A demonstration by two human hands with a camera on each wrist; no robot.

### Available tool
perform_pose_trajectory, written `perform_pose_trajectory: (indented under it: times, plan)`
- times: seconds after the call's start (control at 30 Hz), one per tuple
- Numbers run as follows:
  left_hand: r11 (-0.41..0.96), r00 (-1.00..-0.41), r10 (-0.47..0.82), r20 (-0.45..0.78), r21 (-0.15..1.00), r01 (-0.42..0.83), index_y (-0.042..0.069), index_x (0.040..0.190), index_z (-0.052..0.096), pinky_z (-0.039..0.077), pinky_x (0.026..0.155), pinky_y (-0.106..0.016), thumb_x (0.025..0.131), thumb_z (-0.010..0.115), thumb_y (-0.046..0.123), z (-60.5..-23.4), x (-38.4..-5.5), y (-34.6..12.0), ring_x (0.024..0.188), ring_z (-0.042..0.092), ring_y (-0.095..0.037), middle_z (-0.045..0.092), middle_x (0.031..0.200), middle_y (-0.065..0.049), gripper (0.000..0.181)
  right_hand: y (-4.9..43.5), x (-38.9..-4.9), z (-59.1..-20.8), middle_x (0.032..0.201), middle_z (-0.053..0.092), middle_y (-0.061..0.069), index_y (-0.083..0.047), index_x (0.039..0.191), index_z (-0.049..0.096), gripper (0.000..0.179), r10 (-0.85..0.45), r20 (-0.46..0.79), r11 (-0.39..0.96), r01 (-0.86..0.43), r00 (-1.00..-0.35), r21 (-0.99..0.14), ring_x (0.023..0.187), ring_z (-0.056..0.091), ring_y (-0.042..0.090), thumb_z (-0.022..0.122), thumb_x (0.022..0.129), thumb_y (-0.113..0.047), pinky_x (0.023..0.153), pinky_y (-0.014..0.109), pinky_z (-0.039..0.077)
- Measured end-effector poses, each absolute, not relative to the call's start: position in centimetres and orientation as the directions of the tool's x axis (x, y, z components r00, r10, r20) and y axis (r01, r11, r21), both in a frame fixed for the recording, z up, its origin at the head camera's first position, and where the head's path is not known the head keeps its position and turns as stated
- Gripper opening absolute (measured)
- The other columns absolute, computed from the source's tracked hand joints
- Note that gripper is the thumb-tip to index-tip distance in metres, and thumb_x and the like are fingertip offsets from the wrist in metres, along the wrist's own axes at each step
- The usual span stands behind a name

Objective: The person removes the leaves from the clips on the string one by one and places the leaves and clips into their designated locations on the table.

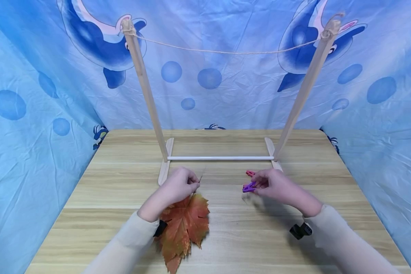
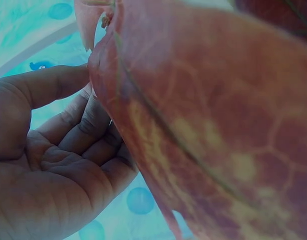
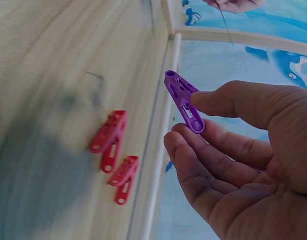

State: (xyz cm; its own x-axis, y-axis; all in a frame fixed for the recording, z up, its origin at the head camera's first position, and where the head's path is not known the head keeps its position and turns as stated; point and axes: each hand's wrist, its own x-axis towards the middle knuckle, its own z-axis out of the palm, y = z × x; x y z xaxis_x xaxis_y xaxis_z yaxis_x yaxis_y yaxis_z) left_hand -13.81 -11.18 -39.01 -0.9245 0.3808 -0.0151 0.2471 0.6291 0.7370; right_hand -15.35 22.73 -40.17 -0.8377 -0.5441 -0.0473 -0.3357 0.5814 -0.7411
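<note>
An orange-red artificial maple leaf (image 1: 188, 224) hangs below my left hand (image 1: 178, 184), which pinches its thin stem between thumb and fingers. In the left wrist view the leaf (image 2: 208, 115) fills most of the picture and hides part of the fingertips. My right hand (image 1: 277, 186) pinches a purple clothespin (image 3: 182, 102) between thumb and fingers, above the table. Two red clothespins (image 3: 109, 140) lie on the tabletop close to that hand; the head view shows one red clothespin (image 1: 250, 173) just beyond the fingers.
Behind the hands stands a wooden frame with a left post (image 1: 145, 87), a right post (image 1: 306, 87) and a white bottom rod (image 1: 219, 158). A thin string (image 1: 219, 51) sags between the post tops. Blue dolphin-print cloth (image 1: 209, 102) surrounds the wooden table (image 1: 99, 198).
</note>
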Motion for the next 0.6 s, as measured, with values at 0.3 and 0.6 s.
perform_pose_trajectory:
  times: [0.3, 0.6]
  plan:
    - [0.636, -0.922, 0.387, -0.019, 0.730, 0.251, -0.002, 0.086, 0.077, 0.052, 0.061, -0.028, 0.091, 0.070, -0.001, -40.1, -13.8, -10.6, 0.063, 0.059, -0.008, 0.065, 0.068, 0.004, 0.008, 22.9, -15.0, -41.9, 0.083, 0.067, -0.003, -0.002, 0.097, 0.073, 0.018, -0.546, -0.029, 0.587, -0.358, -0.837, -0.726, 0.075, 0.064, 0.014, 0.082, 0.081, 0.002, 0.066, 0.029, 0.056]
    - [0.683, -0.912, 0.410, -0.029, 0.672, 0.286, 0.002, 0.078, 0.076, 0.049, 0.060, -0.028, 0.090, 0.071, -0.001, -41.2, -13.6, -10.5, 0.062, 0.056, -0.008, 0.064, 0.068, 0.006, 0.014, 22.9, -14.5, -42.7, 0.082, 0.067, 0.001, 0.001, 0.097, 0.073, 0.022, -0.515, -0.038, 0.604, -0.331, -0.856, -0.725, 0.073, 0.063, 0.014, 0.079, 0.077, 0.009, 0.066, 0.028, 0.056]
